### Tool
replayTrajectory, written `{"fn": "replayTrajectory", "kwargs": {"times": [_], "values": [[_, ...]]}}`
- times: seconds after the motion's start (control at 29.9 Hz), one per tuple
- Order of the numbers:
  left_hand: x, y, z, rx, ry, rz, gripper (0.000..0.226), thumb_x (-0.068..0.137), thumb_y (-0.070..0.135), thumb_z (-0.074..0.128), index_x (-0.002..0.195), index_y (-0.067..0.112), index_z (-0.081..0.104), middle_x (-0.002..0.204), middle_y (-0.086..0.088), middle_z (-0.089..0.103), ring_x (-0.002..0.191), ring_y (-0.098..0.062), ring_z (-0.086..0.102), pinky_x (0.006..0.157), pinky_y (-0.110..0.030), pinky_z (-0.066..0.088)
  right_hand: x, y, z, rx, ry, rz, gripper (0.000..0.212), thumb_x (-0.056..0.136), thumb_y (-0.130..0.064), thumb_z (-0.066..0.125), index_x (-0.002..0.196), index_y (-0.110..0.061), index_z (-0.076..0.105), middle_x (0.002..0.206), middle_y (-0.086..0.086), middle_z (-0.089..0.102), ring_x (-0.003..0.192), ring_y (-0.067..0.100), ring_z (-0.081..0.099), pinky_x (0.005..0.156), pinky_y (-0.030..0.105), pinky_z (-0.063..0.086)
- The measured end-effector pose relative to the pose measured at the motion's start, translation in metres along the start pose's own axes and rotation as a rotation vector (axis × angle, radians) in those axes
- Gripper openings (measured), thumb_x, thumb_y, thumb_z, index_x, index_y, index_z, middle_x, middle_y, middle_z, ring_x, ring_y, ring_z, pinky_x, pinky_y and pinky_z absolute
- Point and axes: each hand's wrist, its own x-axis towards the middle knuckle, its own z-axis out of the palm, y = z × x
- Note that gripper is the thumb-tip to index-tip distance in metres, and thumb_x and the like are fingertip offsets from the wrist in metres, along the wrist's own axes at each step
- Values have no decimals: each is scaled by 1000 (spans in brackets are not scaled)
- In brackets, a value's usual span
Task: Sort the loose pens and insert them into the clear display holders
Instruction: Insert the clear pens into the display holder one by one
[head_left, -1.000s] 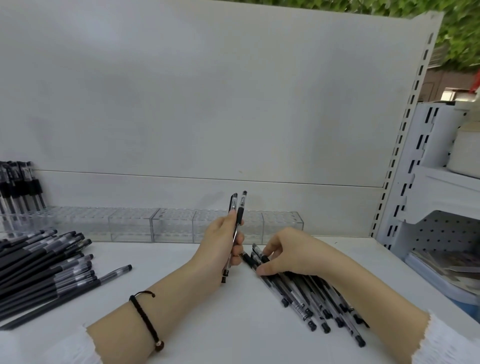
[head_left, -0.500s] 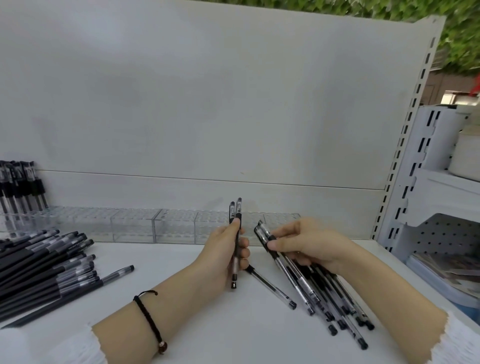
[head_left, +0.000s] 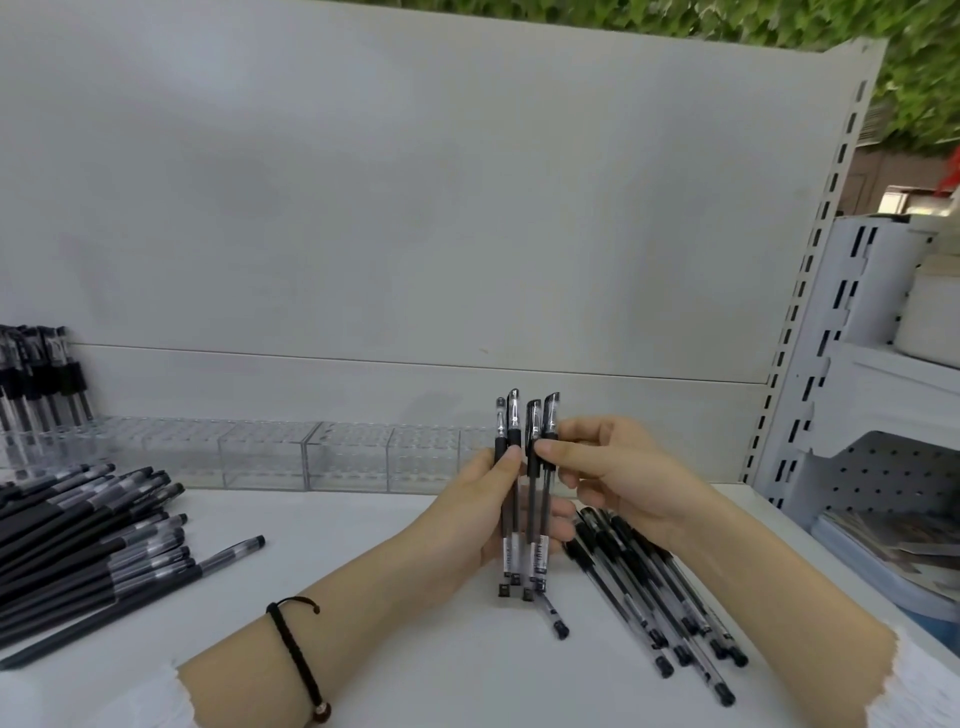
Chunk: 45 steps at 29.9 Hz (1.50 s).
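Early, we judge: left hand (head_left: 467, 525) grip round two pens (head_left: 510, 525), right hand (head_left: 618, 473) pinching two more; holders (head_left: 265, 454) mostly bare, loose piles (head_left: 78, 535) waiting.

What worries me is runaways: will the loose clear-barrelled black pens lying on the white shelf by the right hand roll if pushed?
Probably little: the loose clear-barrelled black pens lie overlapped in a heap, so a push likely shifts several together. Their slim round barrels could roll once free, though cap clips may stop them.
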Motion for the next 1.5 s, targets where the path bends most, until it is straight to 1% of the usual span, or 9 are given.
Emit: {"fn": "replayTrajectory", "kwargs": {"times": [0.1, 0.3, 0.47, 0.67, 0.83, 1.04, 1.2, 1.34, 1.5], "values": [[1, -3, 3, 33, 55, 11, 23, 104, 33, 38, 119, 16, 46, 67, -7, 67, 53, -18, 60, 51, -28, 51, 1, 2, 2, -88, 35, -11, 10, 85, -14, 71, 90, -6, 69, 59, 0, 53, 47, 6, 44, 38, 15, 31], [6, -5, -6, 53, 161, 105, 22, 102, 35, 44, 107, 14, 50, 57, 5, 48, 45, -8, 40, 43, -21, 38, 0, 1, 2, -173, 72, -38, 20, 86, -30, 71, 88, -10, 69, 68, -6, 67, 47, 3, 47, 40, 16, 35], [12, 0, -19, -13, 345, 160, 29, 95, 44, 54, 86, 17, 45, 55, 6, 42, 43, -7, 35, 39, -20, 35, -6, 9, 8, -732, 32, -50, 24, 74, -42, 79, 72, -19, 70, 59, -11, 62, 49, -3, 50, 51, 12, 40], [14, -2, -21, 11, 326, 169, 19, 96, 24, 58, 95, 6, 62, 59, 4, 52, 47, -8, 47, 43, -20, 42, -11, 11, 26, -970, -48, 105, 31, 64, -53, 77, 76, -25, 73, 76, -6, 71, 76, 13, 67, 74, 36, 55], [13, -3, -18, -84, 310, 131, 12, 95, 18, 59, 98, 6, 59, 71, 0, 64, 54, -10, 56, 48, -22, 47, -13, 7, 27, -964, -68, 133, 18, 66, -37, 76, 78, -24, 74, 78, -6, 73, 78, 13, 68, 77, 36, 58], [11, 0, -18, -181, 314, 119, 9, 96, 13, 57, 101, 5, 57, 69, -1, 68, 53, -10, 60, 49, -24, 51, -10, 7, 20, -923, -39, 123, 5, 66, -26, 75, 65, -23, 72, 53, -11, 61, 55, 8, 57, 61, 26, 51], [12, 1, -19, -242, 313, 105, 15, 96, 14, 57, 107, 5, 60, 70, -2, 70, 56, -12, 65, 47, -22, 50, -5, -1, -5, -524, 166, 86, 14, 71, -22, 79, 65, -12, 71, 43, -11, 54, 36, 0, 41, 38, 13, 34], [13, -5, -16, -276, 266, 51, 11, 96, 13, 55, 103, 6, 61, 84, -6, 76, 74, -15, 74, 52, -24, 55, -5, 0, -1, -186, 111, 91, 14, 75, -19, 78, 63, -17, 72, 57, -5, 64, 39, 2, 38, 35, 14, 27], [11, -8, -11, -294, 172, -8, 20, 100, 15, 50, 100, 0, 64, 87, -14, 73, 73, -21, 72, 66, -32, 59, -5, 7, 14, -203, 60, 23, 16, 79, -12, 76, 64, -15, 72, 64, -2, 69, 39, -4, 48, 39, 6, 31]]}}
